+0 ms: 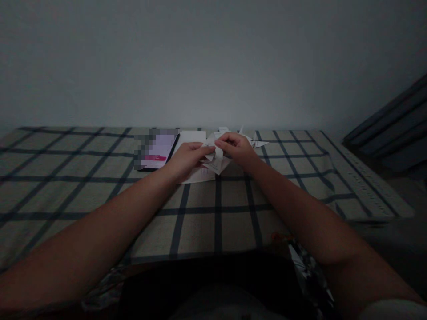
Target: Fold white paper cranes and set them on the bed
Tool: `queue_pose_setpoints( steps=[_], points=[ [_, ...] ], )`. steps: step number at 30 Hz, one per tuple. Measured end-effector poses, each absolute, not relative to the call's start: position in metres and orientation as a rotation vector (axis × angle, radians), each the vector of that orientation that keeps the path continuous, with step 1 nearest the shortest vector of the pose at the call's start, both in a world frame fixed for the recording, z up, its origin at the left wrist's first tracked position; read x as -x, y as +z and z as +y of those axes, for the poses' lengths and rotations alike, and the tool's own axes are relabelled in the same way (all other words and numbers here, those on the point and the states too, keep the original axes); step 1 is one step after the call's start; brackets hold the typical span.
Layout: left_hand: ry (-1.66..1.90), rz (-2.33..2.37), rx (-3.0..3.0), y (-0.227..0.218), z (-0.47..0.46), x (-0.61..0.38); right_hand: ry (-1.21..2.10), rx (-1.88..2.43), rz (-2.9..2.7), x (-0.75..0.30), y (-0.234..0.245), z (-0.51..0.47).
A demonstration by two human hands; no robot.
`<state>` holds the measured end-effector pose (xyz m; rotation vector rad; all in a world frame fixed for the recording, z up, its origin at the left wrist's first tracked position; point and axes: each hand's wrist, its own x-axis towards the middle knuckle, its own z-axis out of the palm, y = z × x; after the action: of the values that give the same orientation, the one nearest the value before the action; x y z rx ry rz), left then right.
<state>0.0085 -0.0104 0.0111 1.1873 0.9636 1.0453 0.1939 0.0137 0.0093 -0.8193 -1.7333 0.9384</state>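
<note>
1. Nearest the camera, a very dark patch of clothing point(213, 284) fills the bottom middle, with the person's two bare forearms running forward past it; a pale sleeve edge point(393, 310) shows at the lower right corner.
2. Left hand point(187, 155): partly closed, thumb stretched along the near side of a folded piece of white paper point(218, 165), pinching its left part; most of the other fingers are hidden.
3. Right hand point(238, 147): curled, thumb and forefinger close together at the paper's upper right, gripping it there; the remaining fingers bend in behind.
4. Folded paper: held between both hands, around the centre of the view and above the table, tilted, one corner pointing down toward the person. Its exact folds are too small and dim to read.
5. Below and behind the left hand lie white sheets point(192, 137) on the table.
6. Left of these sheets, a tablet point(158, 153) shows a lit screen, partly pixelated, with a pink bar low on it.
7. Just beyond the right hand, pointed folded-paper shapes point(260, 144) lie on the tablecloth.
8. Under everything spreads a checked tablecloth point(230, 195), pale with dark blue lines; a plain grey wall point(213, 62) stands behind.
</note>
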Motion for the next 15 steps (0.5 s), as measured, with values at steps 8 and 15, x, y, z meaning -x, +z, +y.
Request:
queue_pose_setpoints(
  steps=[8,15],
  points=[
    [1.045,0.983,-1.165,0.0113,-0.0127,-0.0108,0.866,0.842,-1.682,-0.1929,0.0047,0.0176],
    [1.082,0.903,-1.097,0.0105,-0.0079,-0.0094,0.863,0.828,-1.683,-0.1934,0.0043,0.0179]
  ],
)
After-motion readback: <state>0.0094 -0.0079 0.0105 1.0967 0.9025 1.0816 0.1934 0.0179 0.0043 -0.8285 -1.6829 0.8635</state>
